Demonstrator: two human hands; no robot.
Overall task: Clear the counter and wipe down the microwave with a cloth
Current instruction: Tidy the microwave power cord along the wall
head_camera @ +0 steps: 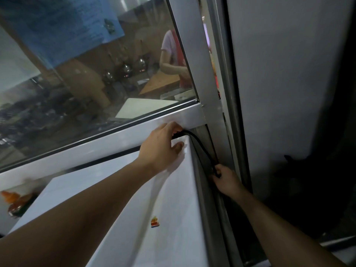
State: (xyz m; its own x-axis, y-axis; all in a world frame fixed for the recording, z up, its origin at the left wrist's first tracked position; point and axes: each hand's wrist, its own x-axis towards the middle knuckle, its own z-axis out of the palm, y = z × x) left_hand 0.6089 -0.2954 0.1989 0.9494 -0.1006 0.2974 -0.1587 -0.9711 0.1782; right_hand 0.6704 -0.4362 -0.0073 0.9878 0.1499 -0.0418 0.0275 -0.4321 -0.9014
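While L hand [163, 145] rests atop microwave [119, 199], R grip [223, 180] holds cord [200, 145] beside it.

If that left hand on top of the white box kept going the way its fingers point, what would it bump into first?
Probably the metal window frame just beyond the left hand. Its fingers already curl over the microwave's back corner by the black cable; depth is unclear.

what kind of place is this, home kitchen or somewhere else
Probably a commercial kitchen or canteen, not a home. Behind the glass partition stand several metal kettles and a person working at a long counter. On this side, both hands handle a black cable beside a white appliance.
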